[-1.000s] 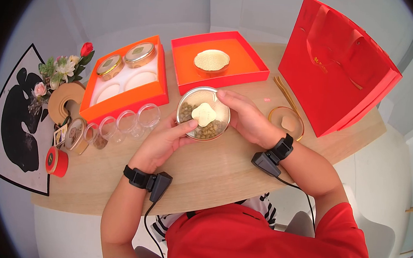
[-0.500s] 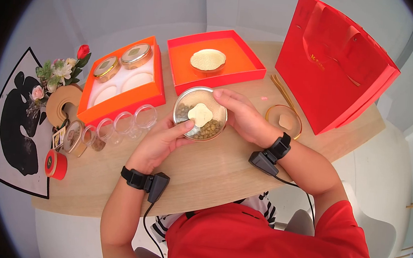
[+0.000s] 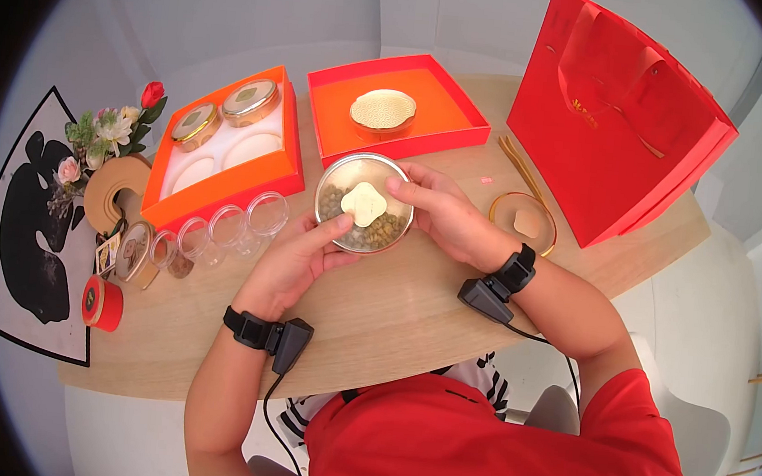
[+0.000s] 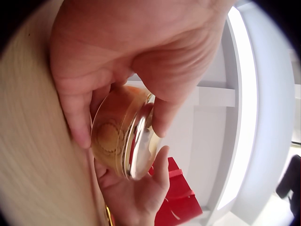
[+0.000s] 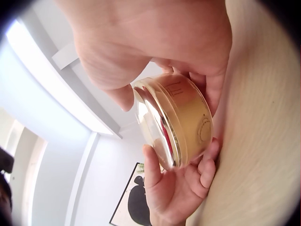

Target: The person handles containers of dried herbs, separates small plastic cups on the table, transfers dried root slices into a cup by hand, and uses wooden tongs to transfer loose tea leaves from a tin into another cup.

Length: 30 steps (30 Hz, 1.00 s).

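Note:
Both hands hold a round amber jar between them over the table. Its shiny gold-rimmed top faces up towards the head camera, with a cream scalloped label in the middle and greenish-brown pellets showing around it. My left hand grips the near left side, thumb on the top, fingers round the wall. From the right, my right hand grips it the same way, its thumb at the rim. The jar's side appears tilted in the right wrist view, and the gold rim shows in the left wrist view.
An orange-red box holds two lidded jars beside round recesses. Behind stands a red tray with a gold-topped container. Several clear cups, flowers and a red tin lie left; a red bag stands right.
The jar and both hands have shifted slightly left in the head view. The right thumb has slid a little further in over the top. The grip otherwise stays the same.

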Each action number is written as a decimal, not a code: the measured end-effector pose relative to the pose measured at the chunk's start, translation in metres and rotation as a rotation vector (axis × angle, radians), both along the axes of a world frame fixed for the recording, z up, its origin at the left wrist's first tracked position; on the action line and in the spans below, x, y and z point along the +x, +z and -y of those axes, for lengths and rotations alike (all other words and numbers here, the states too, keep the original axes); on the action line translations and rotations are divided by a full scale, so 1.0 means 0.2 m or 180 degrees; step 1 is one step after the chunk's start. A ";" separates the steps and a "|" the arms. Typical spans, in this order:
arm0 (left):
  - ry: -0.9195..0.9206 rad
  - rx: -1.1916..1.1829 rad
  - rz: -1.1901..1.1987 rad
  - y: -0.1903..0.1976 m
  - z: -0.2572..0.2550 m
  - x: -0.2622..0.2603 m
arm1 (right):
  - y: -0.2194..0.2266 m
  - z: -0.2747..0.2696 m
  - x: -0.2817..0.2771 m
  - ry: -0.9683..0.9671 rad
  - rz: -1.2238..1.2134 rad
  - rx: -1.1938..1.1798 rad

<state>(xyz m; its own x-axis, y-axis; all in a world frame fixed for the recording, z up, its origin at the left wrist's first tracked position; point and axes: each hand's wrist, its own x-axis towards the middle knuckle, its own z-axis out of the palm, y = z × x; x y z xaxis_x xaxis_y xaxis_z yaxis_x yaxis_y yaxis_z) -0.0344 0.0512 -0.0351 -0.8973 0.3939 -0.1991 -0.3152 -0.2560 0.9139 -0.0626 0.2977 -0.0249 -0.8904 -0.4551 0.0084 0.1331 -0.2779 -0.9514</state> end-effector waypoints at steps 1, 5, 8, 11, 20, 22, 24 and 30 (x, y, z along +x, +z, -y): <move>-0.0001 0.0001 -0.0001 0.00 0.00 0.00 | 0.00 0.00 -0.01 0.0013 -0.0007 0.0057; 0.0070 0.0036 -0.0060 0.01 0.00 0.01 | 0.00 0.00 -0.01 0.0085 -0.0014 0.0107; 0.0052 0.0027 -0.0099 0.01 0.00 0.01 | 0.01 0.00 0.00 0.0075 -0.0116 0.0134; 0.0067 -0.0002 -0.0127 0.02 -0.01 0.02 | 0.00 -0.01 -0.01 0.0076 -0.0179 0.0173; 0.0056 -0.0052 -0.0100 0.01 0.00 0.01 | 0.00 -0.01 -0.01 0.0053 -0.0130 0.0179; 0.0065 -0.0075 -0.0120 0.02 -0.01 0.02 | 0.00 -0.01 -0.01 0.0059 -0.0160 0.0172; 0.0078 -0.0097 -0.0145 0.03 -0.01 0.02 | 0.00 -0.01 -0.01 0.0064 -0.0189 0.0163; 0.0145 -0.0038 -0.0022 0.00 0.00 0.00 | 0.01 0.00 0.00 0.0010 -0.0068 0.0153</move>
<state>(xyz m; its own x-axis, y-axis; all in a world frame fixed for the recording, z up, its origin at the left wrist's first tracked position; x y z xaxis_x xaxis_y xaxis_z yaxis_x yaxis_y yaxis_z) -0.0345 0.0504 -0.0359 -0.9157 0.3502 -0.1973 -0.2970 -0.2589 0.9191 -0.0630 0.2986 -0.0234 -0.8888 -0.4582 0.0055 0.1133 -0.2315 -0.9662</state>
